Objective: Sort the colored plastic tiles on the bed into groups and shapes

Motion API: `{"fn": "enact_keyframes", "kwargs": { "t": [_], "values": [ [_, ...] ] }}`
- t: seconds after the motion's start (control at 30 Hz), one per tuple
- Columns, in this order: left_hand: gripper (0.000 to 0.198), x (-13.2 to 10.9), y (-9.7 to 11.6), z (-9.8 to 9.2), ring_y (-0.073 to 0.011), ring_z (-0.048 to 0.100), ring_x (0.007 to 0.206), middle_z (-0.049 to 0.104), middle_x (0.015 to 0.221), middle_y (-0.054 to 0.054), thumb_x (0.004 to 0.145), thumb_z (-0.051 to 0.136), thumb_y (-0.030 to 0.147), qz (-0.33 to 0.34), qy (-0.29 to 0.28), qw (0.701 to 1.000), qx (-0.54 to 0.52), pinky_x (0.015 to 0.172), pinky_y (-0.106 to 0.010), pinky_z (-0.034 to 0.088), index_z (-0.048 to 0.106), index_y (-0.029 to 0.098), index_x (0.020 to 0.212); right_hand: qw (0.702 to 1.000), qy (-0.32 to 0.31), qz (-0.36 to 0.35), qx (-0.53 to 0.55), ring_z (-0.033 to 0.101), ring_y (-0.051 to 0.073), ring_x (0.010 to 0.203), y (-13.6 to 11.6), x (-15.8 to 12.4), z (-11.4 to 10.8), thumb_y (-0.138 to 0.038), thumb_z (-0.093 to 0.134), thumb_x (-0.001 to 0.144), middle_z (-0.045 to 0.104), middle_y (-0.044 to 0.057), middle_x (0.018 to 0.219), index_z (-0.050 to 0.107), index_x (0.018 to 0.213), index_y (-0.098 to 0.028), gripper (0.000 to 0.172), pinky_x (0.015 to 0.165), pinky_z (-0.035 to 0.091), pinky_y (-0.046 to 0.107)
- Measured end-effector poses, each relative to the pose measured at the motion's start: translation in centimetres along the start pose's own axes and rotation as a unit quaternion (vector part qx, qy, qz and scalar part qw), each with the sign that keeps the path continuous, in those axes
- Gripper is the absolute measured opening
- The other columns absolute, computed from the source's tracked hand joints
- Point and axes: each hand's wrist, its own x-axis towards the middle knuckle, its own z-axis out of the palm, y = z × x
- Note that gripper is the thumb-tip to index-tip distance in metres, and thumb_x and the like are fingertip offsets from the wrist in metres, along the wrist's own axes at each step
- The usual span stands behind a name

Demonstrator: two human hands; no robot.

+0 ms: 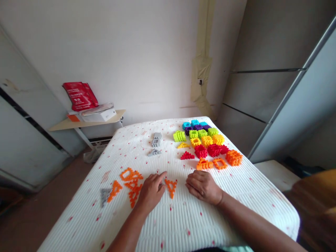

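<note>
Far L: light wood side tbl (58, 125) w/ white box (101, 116), flat pkg (96, 109) on top of it, red bag (80, 96) w/ white print right by it, orange thing (75, 118) at box's L end. Clear plastic bag (93, 154) low under tbl, brown floor (61, 189) nr it. Pale wall (131, 52) behind, w/ beige tape (206, 28) running vert. to small socket (200, 81). R: tall grey cabinet (262, 91) w/ dark horiz. seams. Lower R: blurry yellow-brown item (321, 194), can't tell what
</note>
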Motion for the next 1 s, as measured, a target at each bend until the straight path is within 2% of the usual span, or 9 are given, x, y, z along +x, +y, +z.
{"fn": "enact_keyframes", "kwargs": {
  "t": [0.17,0.33,0.47,0.6,0.67,0.8,0.9,1.0],
  "values": [
    [0.016,0.2,-0.3,0.4,-0.0186,0.055,0.084,0.063,0.082,-0.003,0.077,0.050,0.013,0.016,0.004,1.000,0.010,0.078,-0.031,0.043,0.063,0.020,0.081,1.000,-0.018,-0.009,-0.004,0.055,0.014,0.064,-0.1,0.2,0.3,-0.020,0.042,0.089,0.062,0.005,0.071,0.057,0.078,-0.017,0.019,0.061,0.041,0.027],
    [0.012,-0.1,0.4,0.5,-0.0172,0.053,0.076,0.058,0.072,-0.002,0.074,0.051,0.010,0.044,0.027,0.999,-0.002,0.070,-0.029,0.041,0.055,0.020,0.067,0.999,-0.029,0.019,0.011,0.054,0.014,0.064,0.0,0.3,0.4,-0.022,0.038,0.092,0.061,0.005,0.068,0.056,0.076,-0.017,0.024,0.061,0.040,0.026],
    [0.012,-0.3,1.3,0.2,-0.0162,0.052,0.072,0.056,0.068,-0.001,0.069,0.053,0.009,0.081,0.028,0.996,-0.028,0.069,-0.029,0.040,0.051,0.019,0.062,0.994,-0.102,0.023,0.033,0.054,0.014,0.068,0.3,0.0,0.8,-0.031,0.039,0.092,0.061,0.005,0.073,0.057,0.080,-0.017,0.026,0.061,0.038,0.026],
    [0.012,-0.5,1.5,0.2,-0.0164,0.051,0.072,0.056,0.067,0.000,0.067,0.057,0.012,0.094,0.031,0.994,-0.034,0.068,-0.029,0.040,0.049,0.019,0.062,0.981,-0.190,0.036,0.028,0.052,0.015,0.068,0.1,0.0,1.3,-0.048,0.055,0.081,0.059,0.003,0.074,0.056,0.081,-0.018,0.030,0.056,0.036,0.025],
    [0.010,-0.6,1.4,0.3,-0.0165,0.051,0.071,0.056,0.068,0.000,0.066,0.059,0.013,0.086,0.036,0.995,-0.032,0.068,-0.030,0.040,0.051,0.019,0.066,0.977,-0.208,0.048,0.017,0.052,0.015,0.069,0.0,0.1,1.3,-0.042,0.058,0.079,0.058,0.002,0.076,0.056,0.081,-0.019,0.023,0.057,0.035,0.025],
    [0.013,-0.5,1.4,0.7,-0.0172,0.053,0.070,0.057,0.069,-0.001,0.067,0.061,0.015,0.081,0.036,0.996,-0.027,0.067,-0.030,0.042,0.058,0.019,0.079,0.978,-0.199,0.060,0.013,0.053,0.015,0.075,-0.3,0.3,1.0,-0.021,0.054,0.079,0.060,0.003,0.079,0.057,0.084,-0.019,0.006,0.061,0.037,0.024],
    [0.006,-0.3,1.5,1.1,-0.0176,0.054,0.073,0.060,0.071,-0.002,0.070,0.059,0.014,0.098,0.030,0.994,-0.026,0.068,-0.030,0.042,0.058,0.019,0.071,0.980,-0.188,0.067,0.011,0.054,0.016,0.076,-0.3,0.4,1.0,-0.020,0.055,0.079,0.061,0.004,0.079,0.058,0.081,-0.019,0.004,0.063,0.038,0.025],
    [0.010,-0.2,1.8,1.4,-0.0172,0.054,0.072,0.059,0.068,-0.002,0.072,0.056,0.011,0.112,0.038,0.993,-0.026,0.068,-0.030,0.042,0.055,0.018,0.065,0.981,-0.175,0.079,0.010,0.055,0.015,0.076,-0.1,0.3,1.3,-0.023,0.054,0.083,0.063,0.004,0.079,0.059,0.079,-0.018,0.008,0.063,0.040,0.025]
  ]
}}
